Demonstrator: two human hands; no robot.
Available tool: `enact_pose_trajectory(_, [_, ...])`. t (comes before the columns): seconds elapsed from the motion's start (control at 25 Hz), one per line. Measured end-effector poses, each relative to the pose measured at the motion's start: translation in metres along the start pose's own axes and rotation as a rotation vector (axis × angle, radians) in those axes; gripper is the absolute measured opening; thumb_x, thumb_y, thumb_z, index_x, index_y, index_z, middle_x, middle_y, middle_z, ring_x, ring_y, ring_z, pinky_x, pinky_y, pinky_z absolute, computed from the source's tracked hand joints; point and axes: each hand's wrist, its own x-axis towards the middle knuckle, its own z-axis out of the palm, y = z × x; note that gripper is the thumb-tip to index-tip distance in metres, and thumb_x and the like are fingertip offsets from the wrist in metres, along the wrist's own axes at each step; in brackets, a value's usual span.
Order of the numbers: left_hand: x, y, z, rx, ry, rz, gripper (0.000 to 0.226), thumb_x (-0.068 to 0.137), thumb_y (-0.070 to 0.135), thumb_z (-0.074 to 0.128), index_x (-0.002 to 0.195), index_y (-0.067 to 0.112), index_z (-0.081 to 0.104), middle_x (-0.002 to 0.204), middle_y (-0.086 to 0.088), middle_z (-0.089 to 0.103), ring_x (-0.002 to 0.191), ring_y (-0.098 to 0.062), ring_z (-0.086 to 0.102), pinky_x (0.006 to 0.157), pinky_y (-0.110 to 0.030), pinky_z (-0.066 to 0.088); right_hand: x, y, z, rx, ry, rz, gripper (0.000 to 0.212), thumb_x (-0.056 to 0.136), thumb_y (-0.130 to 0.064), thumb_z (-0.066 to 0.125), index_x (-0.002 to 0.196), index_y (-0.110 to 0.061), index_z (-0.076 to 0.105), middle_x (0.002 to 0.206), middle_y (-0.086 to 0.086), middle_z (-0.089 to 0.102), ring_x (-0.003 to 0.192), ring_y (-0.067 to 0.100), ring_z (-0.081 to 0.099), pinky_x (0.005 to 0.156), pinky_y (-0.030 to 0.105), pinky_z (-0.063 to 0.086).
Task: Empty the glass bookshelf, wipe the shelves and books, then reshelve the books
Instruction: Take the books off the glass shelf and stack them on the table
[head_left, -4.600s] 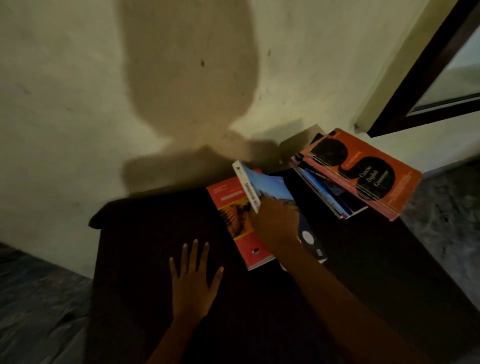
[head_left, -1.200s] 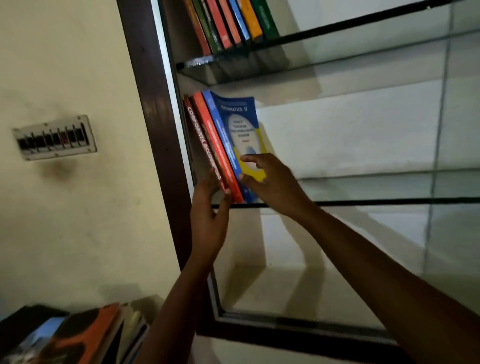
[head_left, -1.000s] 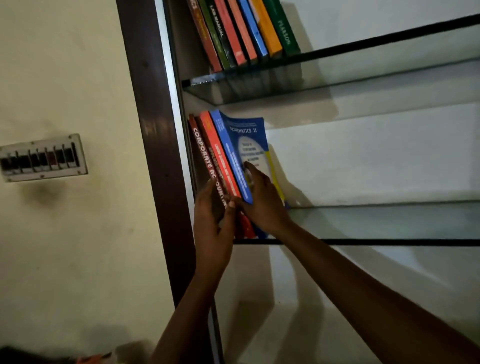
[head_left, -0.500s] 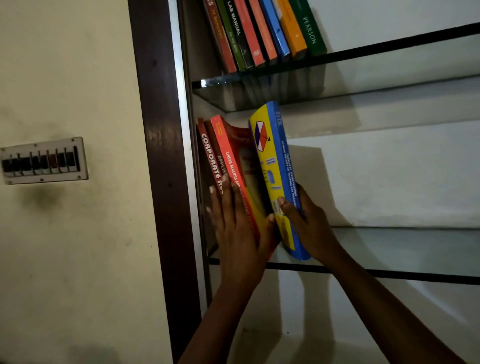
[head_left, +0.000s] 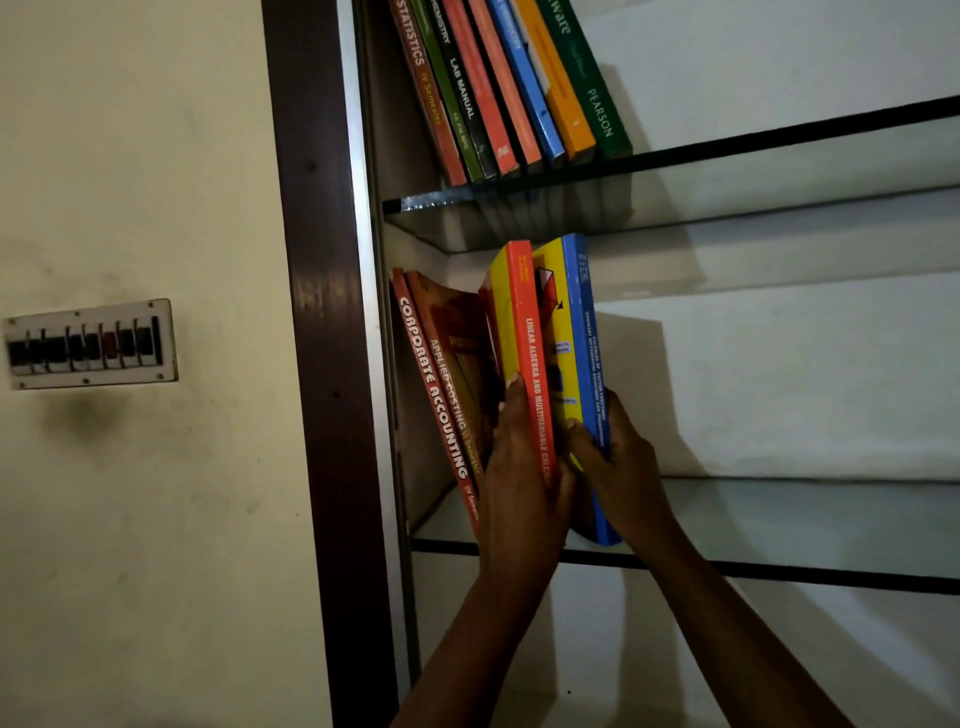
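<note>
The glass bookshelf's middle shelf holds several books at its left end. My left hand has its fingers behind the red Linear Algebra book and its thumb across the spine, holding it upright. My right hand grips the blue and yellow book just to its right, thumb on the yellow cover. Corporate Accounting and Applied Costing lean left against the cabinet side. Several more books lean left on the upper glass shelf.
A dark wooden frame post borders the shelves on the left. A switch panel is set in the cream wall further left. Right of the books both glass shelves are bare, with a white back wall behind.
Earlier I was at a dark table with book stacks; since then I am at the shelf. In the last half second the Linear Algebra book came upright against the blue book.
</note>
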Motion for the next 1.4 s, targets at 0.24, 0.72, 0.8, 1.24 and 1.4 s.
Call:
enact_pose_trajectory(0.24, [-0.001, 0.007, 0.011, -0.092, 0.060, -0.199, 0.062, 0.096, 0.014, 0.047, 0.148, 0.026, 0.015, 0.152, -0.002, 0.025, 0.141, -0.010, 0.026, 0.112, -0.024, 0.030, -0.010, -0.005, 0.002, -0.150, 0.155, -0.002, 0.050, 0.089, -0.021, 0.057, 0.135, -0.010, 0.043, 0.110, -0.001, 0.057, 0.094, 0.010, 0.056, 0.069, -0.004, 0.039])
enact_pose_trajectory(0.72, [-0.046, 0.071, -0.051, -0.262, -0.029, -0.082, 0.066, 0.092, 0.035, 0.044, 0.126, 0.075, 0.003, 0.142, 0.013, 0.029, 0.133, -0.022, 0.037, 0.097, -0.053, 0.046, -0.082, -0.081, -0.048, -0.151, 0.205, 0.072, 0.059, 0.083, -0.042, 0.047, 0.133, -0.010, 0.046, 0.118, 0.009, 0.062, 0.098, 0.019, 0.061, 0.081, 0.029, 0.051])
enact_pose_trajectory(0.8, [-0.055, 0.098, -0.070, -0.300, -0.042, -0.098, 0.057, 0.088, 0.056, 0.042, 0.135, 0.060, 0.012, 0.143, 0.004, 0.036, 0.129, -0.018, 0.044, 0.095, -0.042, 0.051, -0.104, -0.107, -0.063, -0.135, 0.191, 0.048, 0.052, 0.087, -0.036, 0.050, 0.132, -0.011, 0.047, 0.117, 0.008, 0.062, 0.095, 0.015, 0.059, 0.080, 0.026, 0.049])
enact_pose_trajectory(1.24, [-0.225, 0.224, -0.195, -0.222, -0.019, -0.326, 0.061, 0.090, 0.038, 0.053, 0.141, 0.028, 0.021, 0.122, 0.042, 0.047, 0.111, 0.020, 0.047, 0.082, -0.001, 0.040, -0.281, -0.189, -0.112, -0.035, -0.255, 0.184, 0.022, 0.090, -0.032, 0.054, 0.109, -0.023, 0.060, 0.086, -0.007, 0.065, 0.073, -0.001, 0.061, 0.061, 0.008, 0.046])
enact_pose_trajectory(1.4, [-0.301, 0.232, -0.252, -0.161, 0.086, -0.614, 0.064, 0.082, 0.019, 0.056, 0.136, 0.035, 0.026, 0.133, 0.016, 0.048, 0.119, 0.002, 0.050, 0.096, -0.020, 0.044, -0.343, -0.186, -0.081, -0.019, -0.483, 0.275, 0.035, 0.087, -0.043, 0.052, 0.112, -0.022, 0.062, 0.096, -0.003, 0.069, 0.088, 0.015, 0.066, 0.074, 0.024, 0.052])
